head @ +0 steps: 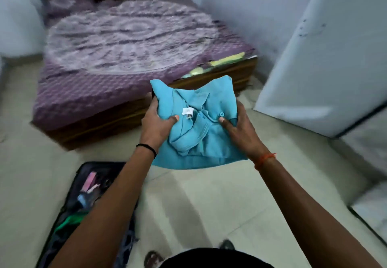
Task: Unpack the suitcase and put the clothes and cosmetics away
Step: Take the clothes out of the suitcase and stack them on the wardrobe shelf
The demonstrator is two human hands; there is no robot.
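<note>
Folded turquoise shirt (194, 125), collar, white label and one button facing up, is held in mid-air above the floor (209, 200), in front of the near corner of the bed (117, 62). Its underside and rear folds are hidden. The left hand (157, 123) grips the left edge: thumb pressed on top just beside the label, the fingers curled beneath the cloth and out of sight. The right hand (238, 127) grips the right edge: thumb on top just below the button, the remaining fingers likewise concealed under the fabric. Each hand is closed on the shirt.

The open suitcase (83, 204) lies on the floor at lower left, partly covered by the left forearm and cut off by the frame edge. Its contents are blurred: pink and blue items (89, 188) and a green cloth (71, 220) can be made out, nothing finer.

Yellow-green items (226, 60) sit at the bed's far corner; identity unclear. A white door (326, 62) stands at right, its top cut off.
</note>
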